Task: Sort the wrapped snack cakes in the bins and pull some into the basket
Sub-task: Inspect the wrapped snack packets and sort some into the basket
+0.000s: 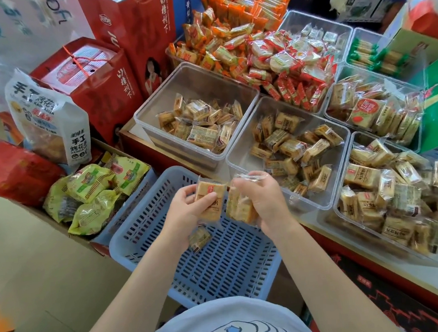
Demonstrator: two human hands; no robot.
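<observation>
Here both hands, left (182,206) and right (260,196), each grip a wrapped snack cake (209,198) directly above the blue basket (143,230), so release is straight down; the bins (288,154) lie to the right.

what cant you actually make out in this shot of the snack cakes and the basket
Head view only:
- Left hand: its cake has printing partly covered by the fingers and too small to read.
- Right hand: how many cakes it holds; fingers and crinkled wrap hide the bundle.
- Blue basket: near rim hidden by the person's shirt, part of the floor by the forearms.
- Rightmost bin: blurred toward the frame edge.
</observation>
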